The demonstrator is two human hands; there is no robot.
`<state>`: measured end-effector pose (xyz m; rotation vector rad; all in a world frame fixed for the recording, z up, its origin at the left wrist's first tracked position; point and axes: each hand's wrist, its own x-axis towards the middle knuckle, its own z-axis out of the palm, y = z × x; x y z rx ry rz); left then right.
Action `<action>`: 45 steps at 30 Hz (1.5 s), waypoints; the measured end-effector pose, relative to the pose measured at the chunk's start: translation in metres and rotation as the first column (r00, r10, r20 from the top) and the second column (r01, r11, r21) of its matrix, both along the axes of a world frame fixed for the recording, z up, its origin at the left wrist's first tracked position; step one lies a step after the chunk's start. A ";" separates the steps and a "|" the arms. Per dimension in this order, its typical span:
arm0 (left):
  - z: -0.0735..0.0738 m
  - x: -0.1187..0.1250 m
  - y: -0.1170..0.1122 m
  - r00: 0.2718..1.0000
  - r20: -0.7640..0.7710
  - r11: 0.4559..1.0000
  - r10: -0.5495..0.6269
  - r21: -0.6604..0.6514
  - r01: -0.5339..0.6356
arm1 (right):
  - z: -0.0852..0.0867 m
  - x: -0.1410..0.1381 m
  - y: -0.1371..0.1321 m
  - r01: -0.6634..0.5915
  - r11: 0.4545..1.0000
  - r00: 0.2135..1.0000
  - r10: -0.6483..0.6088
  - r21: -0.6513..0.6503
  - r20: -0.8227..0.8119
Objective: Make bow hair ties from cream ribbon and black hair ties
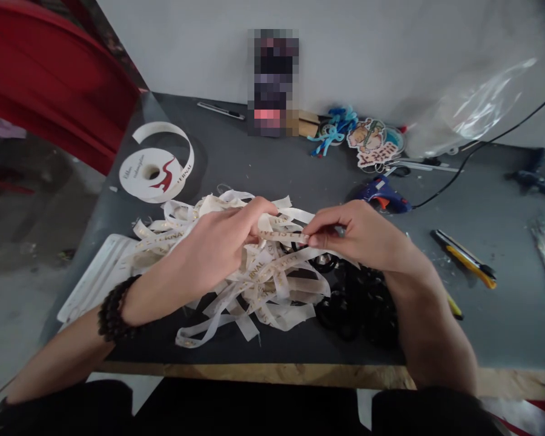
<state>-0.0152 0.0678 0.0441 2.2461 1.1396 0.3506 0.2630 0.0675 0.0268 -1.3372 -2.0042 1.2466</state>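
Observation:
Between my two hands a white ribbon (281, 236) with gold lettering is stretched above a loose pile. My left hand (227, 239) is closed on the ribbon's left part; its fingertips are partly hidden behind the hand. On the right, the thumb and forefinger of my right hand (352, 233) pinch the same ribbon. Beneath lies a heap of cut printed ribbons (272, 303), curled and tangled. Black hair-tie-like loops (358, 303) are piled under and beside my right forearm. A ribbon spool (149, 175) with a loose curled end lies at the left.
A blue glue gun (386, 194) with a black cord lies behind my right hand. A yellow utility knife (467, 260) is at the right, another cutter (220, 111) at the back. A white tray (95, 278) sits left, and a plastic bag (463, 121) leans against the wall.

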 end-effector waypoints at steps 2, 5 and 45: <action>0.001 -0.003 -0.002 0.997 -0.072 0.997 -0.037 0.059 0.041 | 0.003 0.004 0.001 0.003 1.000 0.998 -0.003 0.002 0.059; 0.001 -0.006 -0.004 0.987 -0.132 0.987 -0.090 0.122 0.106 | 0.001 0.003 0.002 -0.001 1.000 0.998 0.002 -0.014 0.069; 0.011 0.007 0.002 0.904 0.417 0.916 0.099 -0.393 0.081 | -0.036 -0.065 -0.029 0.435 0.858 0.590 -0.501 -0.274 -0.634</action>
